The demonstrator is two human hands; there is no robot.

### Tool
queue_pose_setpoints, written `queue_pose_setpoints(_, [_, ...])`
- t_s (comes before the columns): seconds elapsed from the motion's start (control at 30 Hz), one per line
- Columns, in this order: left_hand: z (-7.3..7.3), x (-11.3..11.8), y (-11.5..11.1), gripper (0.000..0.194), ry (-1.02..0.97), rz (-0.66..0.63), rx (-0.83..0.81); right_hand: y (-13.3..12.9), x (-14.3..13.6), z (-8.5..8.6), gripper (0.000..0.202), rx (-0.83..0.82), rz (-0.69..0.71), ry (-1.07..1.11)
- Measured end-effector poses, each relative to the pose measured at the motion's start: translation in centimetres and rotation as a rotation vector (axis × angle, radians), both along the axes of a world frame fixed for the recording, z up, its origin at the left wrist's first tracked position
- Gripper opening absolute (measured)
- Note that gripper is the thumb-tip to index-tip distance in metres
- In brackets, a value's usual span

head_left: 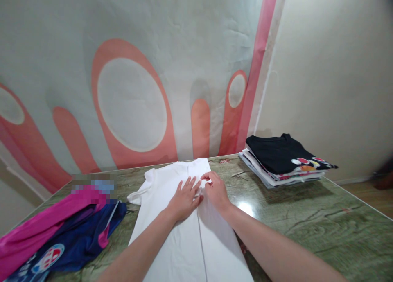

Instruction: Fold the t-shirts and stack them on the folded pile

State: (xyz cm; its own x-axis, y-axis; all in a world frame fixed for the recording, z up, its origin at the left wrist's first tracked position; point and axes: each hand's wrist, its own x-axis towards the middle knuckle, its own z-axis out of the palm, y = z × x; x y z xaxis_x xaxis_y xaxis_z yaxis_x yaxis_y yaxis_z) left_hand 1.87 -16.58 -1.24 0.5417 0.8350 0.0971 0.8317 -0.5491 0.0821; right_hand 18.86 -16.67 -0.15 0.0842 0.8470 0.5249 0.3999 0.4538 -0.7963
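A white T-shirt [172,241] lies on the table with its collar end toward the wall. Its right side is folded over, leaving an edge that runs down the middle, while the left sleeve sticks out. My left hand [186,200] rests flat on the shirt's upper middle, fingers spread. Just beside it, my right hand [216,192] has its fingers curled and pinched on the shirt's fabric near that fold. The fingertips partly cover the cloth they hold.
On the right of the wood-patterned table [301,224] stands a stack of folded clothes with a black T-shirt [276,153] on top. Pink and navy garments [73,233] lie loosely at the left. A wall with an orange-and-white pattern [132,102] rises behind the table.
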Motion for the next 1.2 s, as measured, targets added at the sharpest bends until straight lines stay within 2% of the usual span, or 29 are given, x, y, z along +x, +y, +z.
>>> queue_pose_setpoints(0.13, [0.2, 2.5, 0.0, 0.06, -0.017, -0.026, 0.014, 1.2, 1.1, -0.5, 0.035, -0.011, -0.035, -0.088])
queue_pose_setpoints(0.27, [0.2, 4.7, -0.5, 0.061, -0.049, -0.046, 0.003, 2.1, 2.0, -1.6, 0.035, -0.076, -0.001, -0.223])
queue_pose_setpoints(0.4, [0.1, 4.9, -1.0, 0.068, -0.057, -0.02, -0.032, 2.4, 2.4, -2.6, 0.039, -0.137, 0.031, -0.45])
queue_pose_setpoints(0.5, [0.1, 3.4, -1.1, 0.072, -0.047, -0.031, -0.081, 2.4, 2.3, -2.8, 0.042, -0.193, 0.045, -0.575])
queue_pose_setpoints(0.6, [0.0, 0.5, -0.9, 0.069, -0.023, -0.034, -0.096, 2.1, 2.3, -2.7, 0.045, -0.23, 0.056, -0.645])
queue_pose_setpoints(0.73, [-0.5, -3.9, 0.0, 0.066, 0.016, 0.116, 0.004, 1.9, 2.3, -2.7, 0.045, -0.239, 0.054, -0.666])
queue_pose_setpoints(0.83, [-0.9, -5.9, 0.8, 0.066, 0.037, 0.233, 0.052, 1.8, 2.3, -2.8, 0.043, -0.224, 0.056, -0.658])
queue_pose_setpoints(0.97, [-1.1, -6.4, 1.5, 0.064, 0.039, 0.315, 0.092, 1.8, 2.3, -2.7, 0.042, -0.215, 0.051, -0.662])
queue_pose_setpoints(1.1, [-1.2, -6.2, 1.3, 0.061, 0.02, 0.37, 0.134, 1.7, 2.3, -2.5, 0.042, -0.226, 0.058, -0.659])
queue_pose_setpoints(1.2, [-0.3, -6.6, 0.7, 0.056, -0.018, 0.392, 0.169, 1.7, 2.3, -2.6, 0.04, -0.217, 0.054, -0.66])
